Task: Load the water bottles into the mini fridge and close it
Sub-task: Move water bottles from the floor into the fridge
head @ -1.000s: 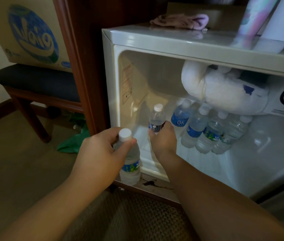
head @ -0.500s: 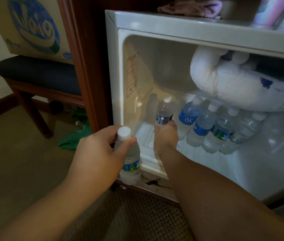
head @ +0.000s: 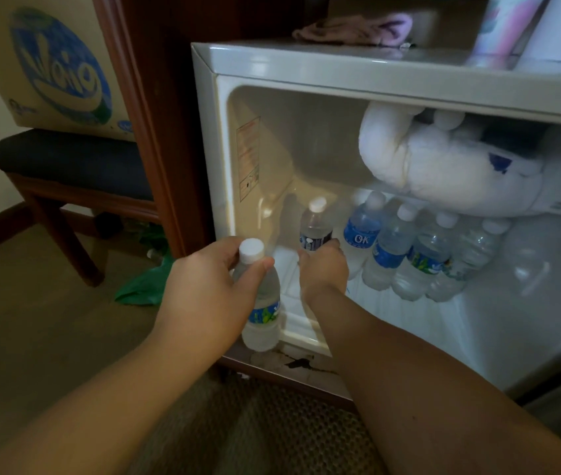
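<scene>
The white mini fridge [head: 306,63] stands open in front of me. My left hand [head: 203,289] grips a white-capped water bottle [head: 262,323] upright just outside the fridge's lower left corner. My right hand [head: 323,269] reaches inside and holds the base of a dark-labelled bottle [head: 315,224] standing upright on the fridge floor. To its right several bottles [head: 409,255] lean in a row, one labelled OK [head: 361,231].
A thick white lump of frost [head: 443,166] hangs from the fridge's top right. A pink cloth [head: 358,29] and pale tumblers [head: 526,32] sit on top. At left, a dark cushioned stool [head: 66,162] carries a cardboard box [head: 53,63]; green plastic [head: 145,282] lies on the floor.
My right hand has pushed the dark-labelled bottle deeper into the fridge. My left hand and its bottle have stayed in place outside.
</scene>
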Available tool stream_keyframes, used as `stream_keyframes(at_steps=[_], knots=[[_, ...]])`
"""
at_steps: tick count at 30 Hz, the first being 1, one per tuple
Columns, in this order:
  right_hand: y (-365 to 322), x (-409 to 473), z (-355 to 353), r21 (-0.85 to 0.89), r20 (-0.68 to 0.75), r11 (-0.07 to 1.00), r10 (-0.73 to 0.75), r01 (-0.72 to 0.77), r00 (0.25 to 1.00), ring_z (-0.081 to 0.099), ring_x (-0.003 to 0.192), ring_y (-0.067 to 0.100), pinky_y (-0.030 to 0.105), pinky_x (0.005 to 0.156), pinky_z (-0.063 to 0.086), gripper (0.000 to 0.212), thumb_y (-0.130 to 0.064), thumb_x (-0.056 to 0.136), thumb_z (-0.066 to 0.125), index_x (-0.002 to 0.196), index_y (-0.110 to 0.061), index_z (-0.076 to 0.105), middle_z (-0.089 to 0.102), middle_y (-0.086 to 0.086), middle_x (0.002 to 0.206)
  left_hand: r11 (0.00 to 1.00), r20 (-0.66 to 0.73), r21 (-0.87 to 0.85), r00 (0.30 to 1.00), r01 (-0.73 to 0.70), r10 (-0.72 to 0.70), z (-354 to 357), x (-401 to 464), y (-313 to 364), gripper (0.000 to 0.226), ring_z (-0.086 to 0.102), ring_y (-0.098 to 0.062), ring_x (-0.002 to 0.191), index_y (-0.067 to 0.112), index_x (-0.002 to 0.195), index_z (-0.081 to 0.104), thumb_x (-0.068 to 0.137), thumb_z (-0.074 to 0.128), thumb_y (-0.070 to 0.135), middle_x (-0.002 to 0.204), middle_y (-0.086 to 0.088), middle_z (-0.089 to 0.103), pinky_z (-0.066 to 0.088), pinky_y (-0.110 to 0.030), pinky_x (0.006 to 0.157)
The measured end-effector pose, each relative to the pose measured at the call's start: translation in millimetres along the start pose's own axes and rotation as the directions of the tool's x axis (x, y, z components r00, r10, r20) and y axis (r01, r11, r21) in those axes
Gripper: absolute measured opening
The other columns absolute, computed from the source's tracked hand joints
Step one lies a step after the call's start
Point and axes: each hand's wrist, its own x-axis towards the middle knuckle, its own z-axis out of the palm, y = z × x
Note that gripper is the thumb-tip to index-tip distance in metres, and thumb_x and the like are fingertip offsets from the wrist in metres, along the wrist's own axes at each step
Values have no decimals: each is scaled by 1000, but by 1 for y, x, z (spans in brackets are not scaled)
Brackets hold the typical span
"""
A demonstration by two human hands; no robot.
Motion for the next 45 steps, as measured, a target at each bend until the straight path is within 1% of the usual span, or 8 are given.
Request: stream_keyframes(at_steps=[7, 10, 16, 21, 26, 33, 40, 45], knots=[[13, -1, -22, 15, 41, 999, -30, 30, 999, 67, 102, 32, 37, 76, 52, 43, -42, 94, 68, 114, -5, 57, 69, 13, 109, 994, -71, 92, 995, -66, 72, 36, 38, 18, 24, 64, -5, 83, 26, 108, 71, 97, 62, 45, 93, 9, 71, 51, -23, 65], [28, -5, -30, 1, 54, 997, -72, 72, 996, 65, 105, 32, 32, 74, 44, 37, -36, 97, 65, 118, -6, 56, 68, 14, 112, 987, -63, 138, 994, -81, 91, 54, 59, 26, 26, 62, -16, 76, 18, 102, 68, 98, 61, 42, 83, 1, 67, 45, -28, 58], [54, -18, -40, 30, 62, 991, -136, 134, 989, 65, 109, 31, 34, 85, 52, 40, -33, 98, 63, 130, -8, 55, 66, 14, 119, 981, -66, 196, 998, -7, 20, 92, 92, 29, 27, 62, -23, 76, 17, 101, 64, 100, 58, 43, 78, 1, 61, 34, -30, 57], [74, -24, -45, 11, 93, 993, -120, 120, 988, 63, 110, 30, 34, 86, 51, 44, -34, 97, 62, 131, -7, 52, 62, 14, 121, 970, -100, 237, 994, 56, -33, 114, 104, 21, 23, 48, -7, 61, 16, 111, 59, 104, 55, 37, 75, 2, 58, 28, -25, 47], [84, -20, -51, 5, 87, 997, -83, 83, 993, 64, 103, 26, 30, 80, 47, 38, -34, 97, 62, 120, -5, 54, 62, 12, 115, 986, -101, 165, 995, 32, -15, 132, 117, 10, 28, 63, -28, 79, 11, 122, 58, 104, 54, 32, 84, -6, 63, 42, -32, 66], [76, -11, -56, 76, 81, 994, -81, 74, 993, 64, 105, 31, 33, 80, 50, 35, -26, 95, 66, 120, -6, 52, 64, 13, 115, 992, -136, 104, 989, 70, -55, 143, 139, 7, 23, 62, -28, 97, 20, 121, 56, 103, 54, 34, 95, -5, 62, 48, -31, 80], [63, -1, -58, 69, 25, 990, -123, 121, 992, 63, 108, 31, 31, 77, 47, 66, -30, 96, 65, 145, -2, 32, 63, 17, 120, 984, -96, 132, 989, 122, -110, 146, 162, 9, 20, 62, -26, 84, 27, 113, 57, 101, 51, 41, 79, 1, 56, 45, -46, 103], [51, 3, -53, 74, -22, 990, -117, 118, 993, 65, 104, 32, 34, 75, 53, 85, -45, 90, 71, 146, 2, 27, 64, 19, 118, 969, 39, 211, 990, 125, -136, 138, 171, 14, 26, 57, -29, 93, 23, 121, 52, 102, 48, 40, 94, -3, 57, 48, -43, 91]])
